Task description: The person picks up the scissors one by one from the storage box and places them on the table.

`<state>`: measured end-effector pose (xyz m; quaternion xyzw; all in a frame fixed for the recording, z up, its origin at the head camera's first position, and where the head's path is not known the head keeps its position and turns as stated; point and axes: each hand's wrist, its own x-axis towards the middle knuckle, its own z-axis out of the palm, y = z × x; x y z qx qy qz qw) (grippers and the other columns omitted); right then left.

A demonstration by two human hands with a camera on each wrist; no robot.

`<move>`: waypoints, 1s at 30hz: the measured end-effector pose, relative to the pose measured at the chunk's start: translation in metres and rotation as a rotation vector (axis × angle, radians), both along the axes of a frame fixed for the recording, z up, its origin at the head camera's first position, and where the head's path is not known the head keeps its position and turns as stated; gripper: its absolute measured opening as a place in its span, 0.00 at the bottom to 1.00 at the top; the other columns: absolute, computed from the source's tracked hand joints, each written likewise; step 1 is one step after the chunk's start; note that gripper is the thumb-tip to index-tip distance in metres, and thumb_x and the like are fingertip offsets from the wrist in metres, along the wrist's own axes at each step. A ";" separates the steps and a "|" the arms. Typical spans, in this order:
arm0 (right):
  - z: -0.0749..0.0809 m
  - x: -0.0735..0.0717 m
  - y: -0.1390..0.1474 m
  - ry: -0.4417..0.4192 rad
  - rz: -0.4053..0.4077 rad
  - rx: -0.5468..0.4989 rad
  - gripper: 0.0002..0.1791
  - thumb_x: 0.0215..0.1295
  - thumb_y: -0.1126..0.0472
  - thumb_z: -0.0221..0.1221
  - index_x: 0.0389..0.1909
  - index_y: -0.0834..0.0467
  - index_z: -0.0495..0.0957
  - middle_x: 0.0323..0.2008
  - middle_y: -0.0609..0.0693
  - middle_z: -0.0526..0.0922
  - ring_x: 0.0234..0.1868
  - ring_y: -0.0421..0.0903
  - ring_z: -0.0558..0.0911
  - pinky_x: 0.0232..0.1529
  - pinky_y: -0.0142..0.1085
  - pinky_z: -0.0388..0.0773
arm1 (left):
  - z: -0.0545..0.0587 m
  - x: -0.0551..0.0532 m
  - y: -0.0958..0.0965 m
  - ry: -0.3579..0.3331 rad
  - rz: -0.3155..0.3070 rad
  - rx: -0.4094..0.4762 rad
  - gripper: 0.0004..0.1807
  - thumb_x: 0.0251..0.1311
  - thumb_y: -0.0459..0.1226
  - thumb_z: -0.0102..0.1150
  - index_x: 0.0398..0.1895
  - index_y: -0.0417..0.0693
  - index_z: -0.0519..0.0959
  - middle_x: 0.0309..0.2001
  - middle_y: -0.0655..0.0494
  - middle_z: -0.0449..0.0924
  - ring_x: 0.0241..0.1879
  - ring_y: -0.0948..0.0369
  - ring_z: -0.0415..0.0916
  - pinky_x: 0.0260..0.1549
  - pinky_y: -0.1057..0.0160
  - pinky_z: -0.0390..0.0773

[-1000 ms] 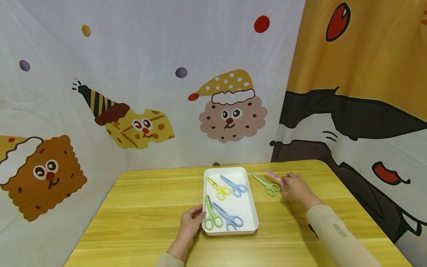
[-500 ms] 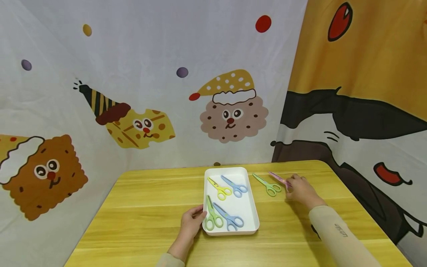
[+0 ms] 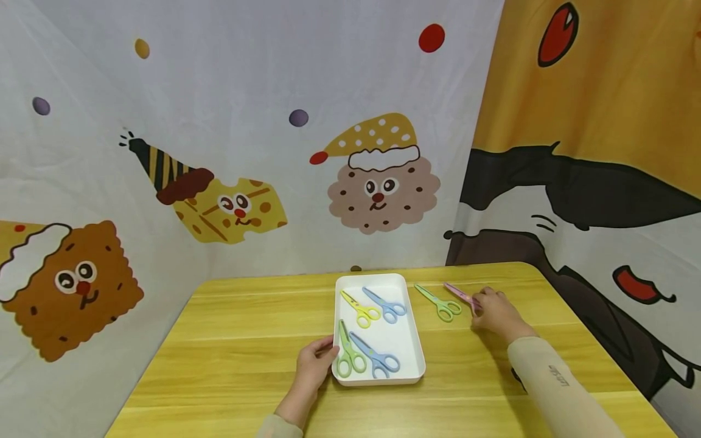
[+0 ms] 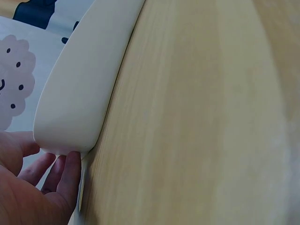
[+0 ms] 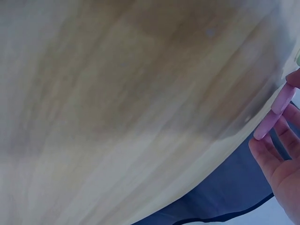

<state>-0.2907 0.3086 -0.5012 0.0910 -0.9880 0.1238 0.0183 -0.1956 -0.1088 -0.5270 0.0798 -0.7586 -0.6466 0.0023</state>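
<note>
My left hand (image 3: 314,367) holds the left side of a white tray (image 3: 413,340), its thumb at the rim and its fingers against the outer wall (image 4: 77,93). Inside lie a yellow pair of scissors (image 3: 361,314), a green pair (image 3: 345,340) and two blue pairs, one farther back (image 3: 378,299) and one near the front (image 3: 368,350). To the right of the tray, my right hand (image 3: 497,313) pinches pink scissors (image 3: 460,293) by the handles, blades pointing to the back left. The right wrist view shows the pink handle loops (image 5: 268,124) between thumb and fingers.
Another green pair of scissors (image 3: 438,302) lies on the wooden table (image 3: 235,347) between the tray and the pink pair. A cloth with cartoon figures (image 3: 246,73) hangs behind the table. A small dark thing (image 3: 516,377) shows partly beside the right sleeve.
My right hand has shifted slightly to the right with the pink scissors, widening their gap from the green pair on the table. The left hand and the tray stay in place.
</note>
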 end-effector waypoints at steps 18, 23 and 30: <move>-0.006 -0.005 0.002 -0.028 0.002 0.020 0.31 0.42 0.59 0.69 0.49 0.68 0.76 0.48 0.64 0.73 0.43 0.63 0.71 0.43 0.56 0.73 | -0.005 -0.003 -0.001 -0.005 0.006 0.006 0.18 0.59 0.32 0.61 0.52 0.33 0.78 0.47 0.40 0.80 0.44 0.57 0.78 0.38 0.69 0.80; -0.007 -0.007 0.002 -0.038 0.003 0.036 0.30 0.43 0.59 0.68 0.50 0.68 0.76 0.49 0.64 0.72 0.43 0.63 0.71 0.42 0.55 0.73 | -0.002 -0.002 0.000 -0.006 0.006 0.014 0.18 0.59 0.32 0.61 0.52 0.32 0.77 0.47 0.39 0.80 0.43 0.58 0.78 0.37 0.69 0.81; -0.004 -0.007 0.001 -0.055 0.006 0.028 0.31 0.44 0.60 0.67 0.51 0.68 0.75 0.50 0.66 0.72 0.46 0.64 0.70 0.45 0.57 0.73 | -0.001 0.000 0.000 0.001 0.004 0.007 0.19 0.59 0.33 0.61 0.52 0.32 0.77 0.47 0.39 0.80 0.43 0.58 0.78 0.37 0.68 0.81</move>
